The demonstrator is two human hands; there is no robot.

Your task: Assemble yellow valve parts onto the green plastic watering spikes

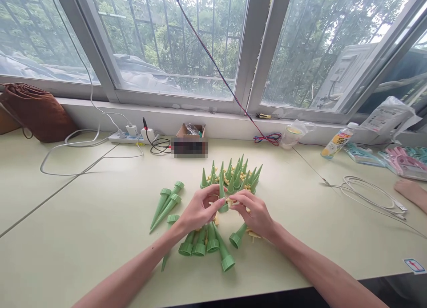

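My left hand (pixel 204 205) is closed around a green plastic spike (pixel 222 190), held point up with its wide cap low. Beside it my right hand (pixel 251 208) pinches a small pale-yellow plastic piece (pixel 230 201) against the spike's side; my fingers partly hide where the two meet. Behind my hands stands a cluster of upright green spikes (pixel 237 179) with yellow pieces among them. Several loose green spikes (pixel 212 243) lie below my hands, some under my left wrist. More spikes (pixel 168 201) lie to the left. Yellow pieces (pixel 254 235) rest under my right wrist.
Along the window wall are a brown bag (pixel 40 112), a power strip (pixel 128 138), a small cardboard box (pixel 191 131) and a bottle (pixel 339 141). A coiled white cable (pixel 370 192) lies at right, near another person's hand (pixel 412 192). Packaged pink items (pixel 405 161) sit behind it.
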